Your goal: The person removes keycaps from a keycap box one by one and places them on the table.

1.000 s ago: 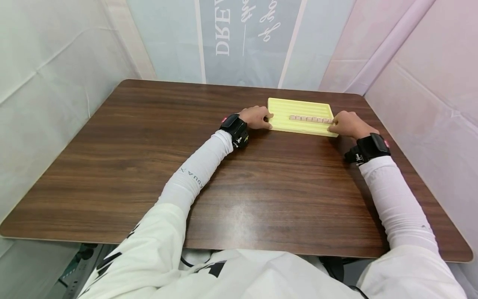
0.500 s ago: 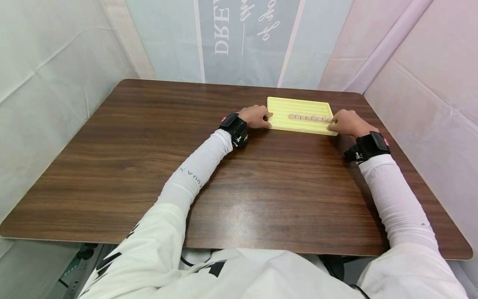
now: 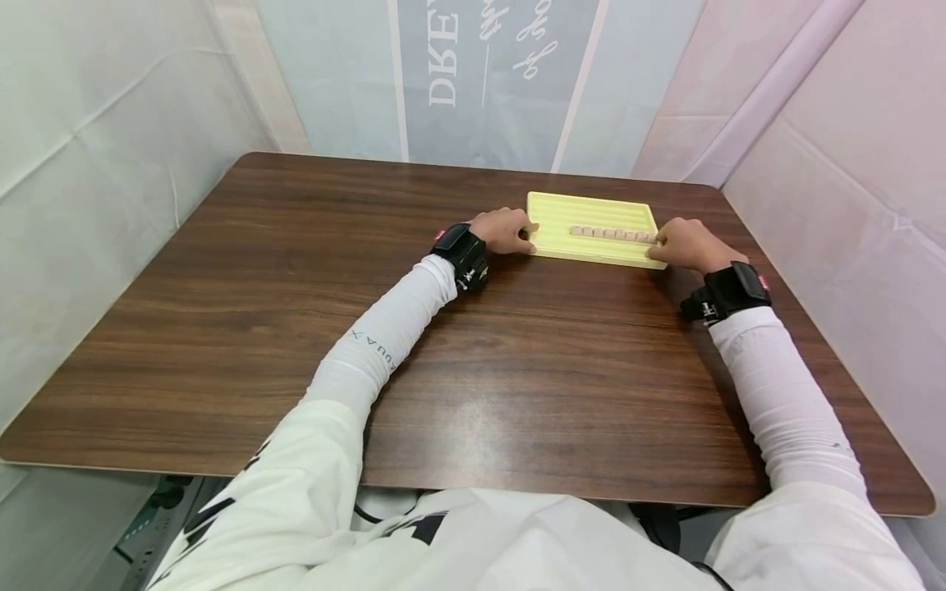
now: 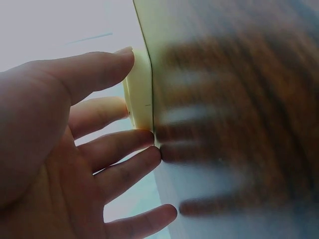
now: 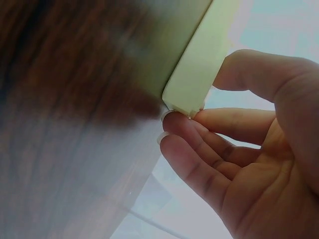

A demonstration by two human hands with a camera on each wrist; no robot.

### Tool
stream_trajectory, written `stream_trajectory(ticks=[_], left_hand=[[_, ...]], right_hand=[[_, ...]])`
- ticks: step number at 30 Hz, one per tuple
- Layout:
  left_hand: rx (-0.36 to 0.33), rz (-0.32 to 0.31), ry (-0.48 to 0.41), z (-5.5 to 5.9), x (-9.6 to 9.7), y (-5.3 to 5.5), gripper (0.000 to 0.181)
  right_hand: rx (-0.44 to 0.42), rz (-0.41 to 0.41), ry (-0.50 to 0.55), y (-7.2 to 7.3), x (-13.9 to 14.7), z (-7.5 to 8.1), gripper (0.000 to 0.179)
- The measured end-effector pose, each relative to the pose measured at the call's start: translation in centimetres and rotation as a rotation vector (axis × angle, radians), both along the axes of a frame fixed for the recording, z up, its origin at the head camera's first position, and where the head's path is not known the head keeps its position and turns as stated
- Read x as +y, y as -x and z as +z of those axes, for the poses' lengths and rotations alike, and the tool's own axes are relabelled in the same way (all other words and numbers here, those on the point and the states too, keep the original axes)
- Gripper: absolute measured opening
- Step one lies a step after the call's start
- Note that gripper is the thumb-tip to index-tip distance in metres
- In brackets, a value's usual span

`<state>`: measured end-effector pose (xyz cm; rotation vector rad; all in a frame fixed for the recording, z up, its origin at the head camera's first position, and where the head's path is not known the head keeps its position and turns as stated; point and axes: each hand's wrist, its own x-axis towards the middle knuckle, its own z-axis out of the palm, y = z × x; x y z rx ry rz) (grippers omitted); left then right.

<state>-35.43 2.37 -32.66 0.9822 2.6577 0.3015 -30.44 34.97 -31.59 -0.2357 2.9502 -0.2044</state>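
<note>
A yellow ridged tray (image 3: 554,215) lies flat near the table's far right side. Along one of its grooves runs a row of several small pale wooden cubes (image 3: 609,234), its right end close to the right fingers. My left hand (image 3: 505,231) grips the tray's left end. In the left wrist view its thumb (image 4: 107,69) lies against the tray's side (image 4: 142,92), while the lower fingers spread near the tabletop. My right hand (image 3: 695,245) holds the right end, thumb on the near side. The right wrist view shows fingertips (image 5: 182,129) at the tray's corner (image 5: 187,97).
The brown wooden table (image 3: 458,353) has rounded corners, and its right edge runs close beside the right arm. Pale sheets hang around it, with a lettered grey-blue banner (image 3: 495,98) behind. Black wrist straps (image 3: 732,291) sit on both arms.
Over the last half second, the tray, its cubes and both hands shift very slightly left on the table. Both hands keep the same hold.
</note>
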Motion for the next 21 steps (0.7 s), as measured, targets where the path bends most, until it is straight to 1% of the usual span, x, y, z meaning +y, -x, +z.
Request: stream_trajectory(ticks=[6, 17, 21], left_hand=[[0.001, 0.012, -0.008, -0.2, -0.1, -0.2, 0.059], [-0.007, -0.007, -0.009, 0.1, -1.0, -0.4, 0.059], [-0.001, 0.001, 0.000, 0.0, -1.1, -0.4, 0.059]], right_hand=[[0.009, 0.012, -0.006, 0.4, 0.2, -0.3, 0.033], [-0.004, 0.005, -0.007, 0.1, -0.6, -0.2, 0.033], [-0.001, 0.005, -0.008, 0.2, -0.8, -0.2, 0.032]])
